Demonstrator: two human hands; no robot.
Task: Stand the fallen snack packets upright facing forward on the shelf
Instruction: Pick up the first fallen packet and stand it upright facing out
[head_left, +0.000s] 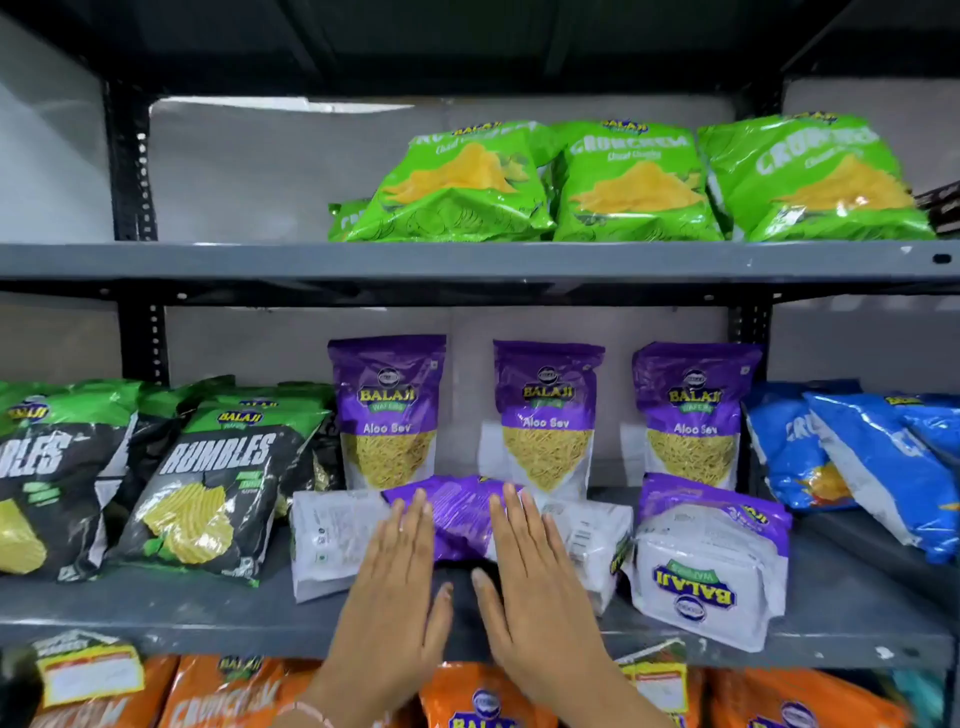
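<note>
Three purple Aloo Sev packets stand upright at the back of the middle shelf: left, middle, right. In front of them lie fallen ones: a purple packet between my hands, a white-backed packet to its left, another white one to its right, and an upside-down packet farther right. My left hand and my right hand are flat, fingers straight, resting on either side of the purple packet without gripping it.
Black Rumbles packets lean at the left of the middle shelf, blue packets at the right. Green packets fill the upper shelf. Orange packets sit on the shelf below. Dark metal uprights frame the rack.
</note>
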